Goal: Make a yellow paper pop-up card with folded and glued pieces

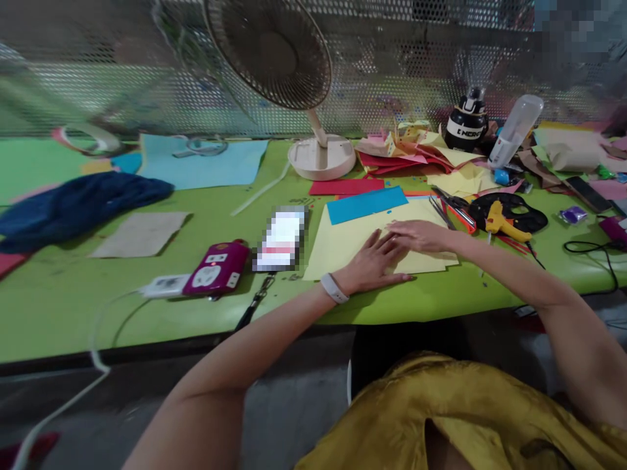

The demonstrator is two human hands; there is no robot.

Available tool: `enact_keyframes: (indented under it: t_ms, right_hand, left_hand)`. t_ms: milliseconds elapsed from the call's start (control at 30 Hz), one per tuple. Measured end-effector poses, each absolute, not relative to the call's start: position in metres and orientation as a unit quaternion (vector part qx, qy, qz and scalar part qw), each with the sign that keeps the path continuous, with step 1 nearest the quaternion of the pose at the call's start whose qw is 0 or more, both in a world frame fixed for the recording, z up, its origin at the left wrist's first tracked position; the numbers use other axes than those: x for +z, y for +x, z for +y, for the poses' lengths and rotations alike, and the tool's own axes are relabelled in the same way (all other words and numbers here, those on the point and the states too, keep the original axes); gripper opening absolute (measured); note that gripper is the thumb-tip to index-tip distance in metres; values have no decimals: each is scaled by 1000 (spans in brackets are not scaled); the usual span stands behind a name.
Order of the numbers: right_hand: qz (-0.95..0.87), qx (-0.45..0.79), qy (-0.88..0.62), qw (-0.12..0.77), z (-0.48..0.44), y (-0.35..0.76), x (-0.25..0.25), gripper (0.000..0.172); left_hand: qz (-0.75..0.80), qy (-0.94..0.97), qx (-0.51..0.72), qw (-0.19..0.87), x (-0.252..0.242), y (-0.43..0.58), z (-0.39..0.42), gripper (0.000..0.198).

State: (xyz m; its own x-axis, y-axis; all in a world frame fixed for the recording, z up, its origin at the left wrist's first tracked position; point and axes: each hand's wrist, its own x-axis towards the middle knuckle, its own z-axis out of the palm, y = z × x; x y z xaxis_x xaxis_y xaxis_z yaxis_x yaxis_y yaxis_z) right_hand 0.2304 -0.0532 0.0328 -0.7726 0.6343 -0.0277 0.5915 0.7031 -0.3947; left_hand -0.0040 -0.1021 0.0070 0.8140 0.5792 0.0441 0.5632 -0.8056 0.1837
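Observation:
My left hand (pixel 375 264) lies flat on a sheet of pale yellow paper (pixel 337 245), its fingers stretched out and holding nothing. Partly over the left fingers rests my right hand (pixel 416 235), palm down with its fingers extended. A blue paper strip (pixel 367 204) lies across the top of the yellow sheet, just beyond both hands. To the left of the sheet is a phone (pixel 281 238) with a lit screen. Near my right forearm are an orange-handled cutter (pixel 460 214) and a yellow glue gun (pixel 504 223).
A fan (pixel 321 156) stands at the back. Behind it runs a perforated metal screen (pixel 382 72). A purple power bank-like box (pixel 215 267) with a white plug sits left. Crumpled coloured paper (pixel 411 153), a black bottle (pixel 466 124) and a clear bottle (pixel 516 130) occupy the back right.

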Motion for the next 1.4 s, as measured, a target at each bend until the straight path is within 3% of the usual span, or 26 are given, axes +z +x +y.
enact_keyframes:
  t_ms: [167, 467, 867, 1133, 1300, 1400]
  right_hand:
    - [-926, 230, -300, 6, -31, 202, 21, 83]
    - [-917, 186, -353, -10, 6, 199, 30, 87]
    - [-897, 189, -391, 76, 16, 222, 29, 70]
    - [-924, 173, -328, 91, -74, 309, 51, 56]
    - [-926, 149, -319, 135, -100, 327, 36, 74]
    - [-923, 130, -316, 174, -97, 313, 29, 44]
  left_hand:
    - [295, 950, 57, 83, 7, -5, -105, 90]
    - [290, 952, 41, 89, 11, -7, -106, 96]
    - [277, 958, 23, 71, 16, -6, -108, 87]
    - [218, 962, 161, 20, 15, -20, -119, 61]
    - [186, 957, 222, -9, 17, -18, -126, 48]
    - [168, 958, 230, -30, 25, -17, -133, 42]
